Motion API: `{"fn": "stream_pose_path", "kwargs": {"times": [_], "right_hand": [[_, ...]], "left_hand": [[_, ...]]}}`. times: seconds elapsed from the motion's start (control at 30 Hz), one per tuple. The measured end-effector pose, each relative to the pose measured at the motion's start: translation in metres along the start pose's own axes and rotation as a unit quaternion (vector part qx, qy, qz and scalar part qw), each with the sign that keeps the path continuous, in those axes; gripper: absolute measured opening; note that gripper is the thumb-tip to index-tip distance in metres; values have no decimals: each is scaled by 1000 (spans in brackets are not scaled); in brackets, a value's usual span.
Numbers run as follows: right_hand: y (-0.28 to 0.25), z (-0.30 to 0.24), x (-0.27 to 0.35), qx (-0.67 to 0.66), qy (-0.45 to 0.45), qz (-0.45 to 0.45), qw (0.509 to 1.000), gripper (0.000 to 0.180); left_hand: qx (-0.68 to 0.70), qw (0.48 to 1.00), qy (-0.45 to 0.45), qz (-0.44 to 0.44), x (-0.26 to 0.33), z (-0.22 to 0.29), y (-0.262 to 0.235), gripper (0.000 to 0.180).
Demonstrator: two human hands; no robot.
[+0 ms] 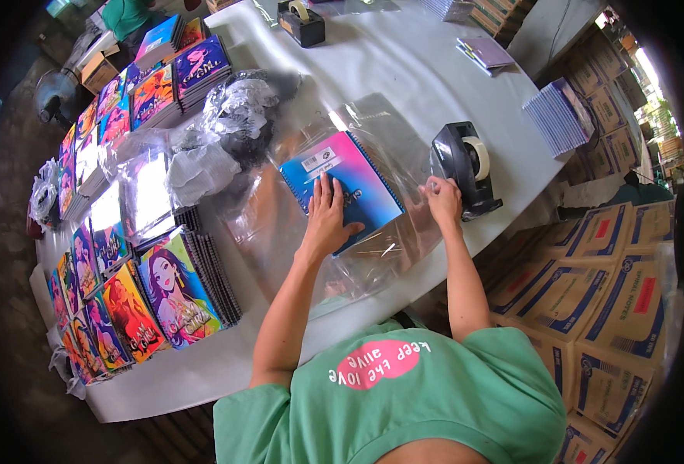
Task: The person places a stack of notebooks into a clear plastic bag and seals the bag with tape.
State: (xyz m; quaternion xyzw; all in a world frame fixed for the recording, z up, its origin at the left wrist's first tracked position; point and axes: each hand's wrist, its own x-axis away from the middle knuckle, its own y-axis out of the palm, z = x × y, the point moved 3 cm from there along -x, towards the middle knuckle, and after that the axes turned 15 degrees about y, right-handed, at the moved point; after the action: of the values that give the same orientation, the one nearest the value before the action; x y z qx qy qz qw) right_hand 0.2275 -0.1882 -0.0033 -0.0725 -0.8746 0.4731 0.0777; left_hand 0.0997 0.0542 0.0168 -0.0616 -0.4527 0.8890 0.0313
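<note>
A spiral-bound notebook (366, 184) with a pink and blue cover lies tilted on a sheet of clear plastic (260, 213) in the middle of the table. My left hand (326, 215) rests flat on its cover, fingers stretched out. To the right of the notebook, my right hand (444, 201) is closed, thumb and finger pressed together. What it pinches, if anything, is too small to make out. That hand is right beside a black tape dispenser (458, 166) with a roll of tape in it.
Stacks of colourful notebooks (175, 290) fill the table's left side, near crumpled plastic bags (237, 108). Another tape dispenser (301, 25) stands at the far edge. More notebook stacks (554, 120) sit at the right edge. Cardboard boxes (566, 298) are piled beside the table.
</note>
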Motion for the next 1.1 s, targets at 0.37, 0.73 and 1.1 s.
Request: {"fn": "stream_pose_path", "kwargs": {"times": [0.37,0.73,1.1], "right_hand": [[-23,-37,-11,-28,-16,-165,986,14],[0,-116,95,-74,-378,-371,845,31],[-80,-89,133,133,-467,-486,726,32]], "left_hand": [[27,999,-19,-22,-3,0,2,107],[8,995,93,42,-13,1,-1,104],[12,998,-54,-5,-24,39,-27,94]]}}
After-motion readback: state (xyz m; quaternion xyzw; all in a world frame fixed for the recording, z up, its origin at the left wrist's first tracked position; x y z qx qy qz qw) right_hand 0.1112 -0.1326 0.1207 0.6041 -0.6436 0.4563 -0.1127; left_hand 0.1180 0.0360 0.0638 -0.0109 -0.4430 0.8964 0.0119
